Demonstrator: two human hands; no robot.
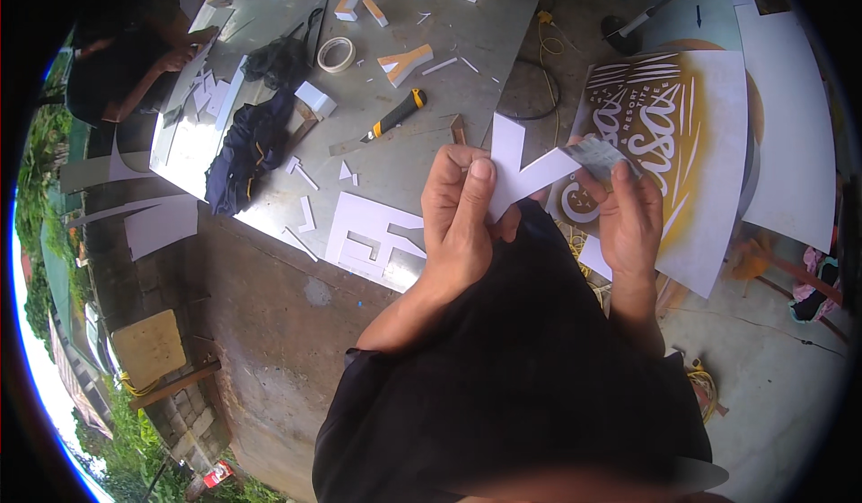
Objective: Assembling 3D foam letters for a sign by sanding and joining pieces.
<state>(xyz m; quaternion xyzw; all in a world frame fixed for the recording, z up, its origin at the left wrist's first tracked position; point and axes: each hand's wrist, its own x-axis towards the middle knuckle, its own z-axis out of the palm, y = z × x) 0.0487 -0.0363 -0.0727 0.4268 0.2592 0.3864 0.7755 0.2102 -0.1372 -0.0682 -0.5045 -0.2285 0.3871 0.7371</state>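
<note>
So the piece in play is a flat white Y-shaped cutout of stiff sheet (513, 173), held up in the air in front of the person's black top, just past the near edge of a grey metal table (377, 173). Left hand (460, 202) has it pinched, thumb on top and fingers behind. Right hand (630, 220) is gripping a small grey, slightly shiny flat patch (600, 155) right up at the end of one arm of the Y. Looks like they touch, but the overlap makes it hard to swear to. Can't tell what the patch is made of either.

Progress-wise, I'd say the cutting is done on this one: it's free of any sheet and the outline looks whole. Whether its edges are finished is too small to tell. It's flat, while a chunky tan-faced white Y-shaped block (404, 63) on the table has real depth, so if they're meant to match, that part's left.

Further out: a white sheet with letter-like cutouts (343, 225), a yellow-and-black utility knife (395, 115), a roll of cream tape (337, 54) and loose white offcuts. Off left, a co-worker's hand (180, 56) is at the table edge.
</note>
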